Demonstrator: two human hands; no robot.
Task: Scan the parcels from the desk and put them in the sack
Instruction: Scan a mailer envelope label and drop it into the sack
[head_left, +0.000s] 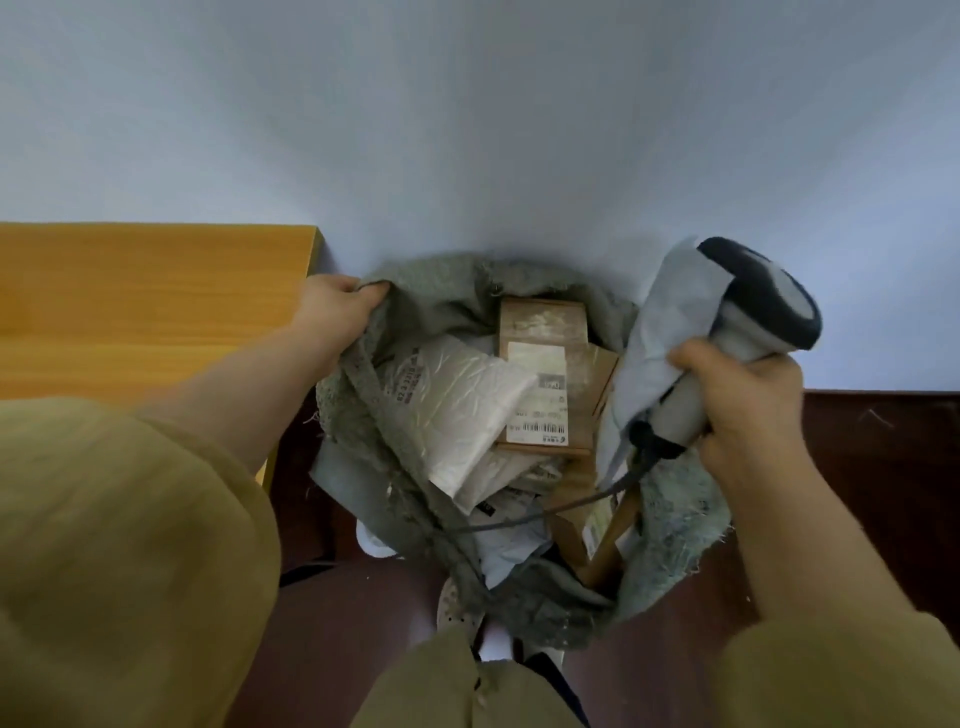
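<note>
Head view, looking down. Sack (670, 525): grey-green woven, frayed rim, mouth wide open, on dark red-brown floor (883, 467) against pale blue wall (467, 130).

Left grip (332, 312) clenched on sack rim at 10 o'clock of the mouth, fabric bunched between fingers and thumb.

Right grip (748, 410) at 3 o'clock of the mouth, clenched round handle of scanner (763, 301); scanner head dark-rimmed, pointing up toward 1 o'clock. Same grip also pinching pale blue parcel (670, 312) under the thumb against the handle. Parcel soft, crumpled, above the rim at 2 o'clock, not down among the others.

Dark cable (545, 512) from handle base, sagging across the mouth toward 8 o'clock.

Inside sack: white padded mailer (457, 405) tilted on the 9 o'clock side; brown carton (545, 332) with barcode label at 12 o'clock, mailer's corner overlapping it. Further packets beneath, too jumbled to separate.

Counter (156, 291): orange wood, at 9 o'clock of sack, just beside the left grip.

Olive sleeves (130, 545) on both arms. White perforated shoe (457, 603) at 6 o'clock, partly under sack.
</note>
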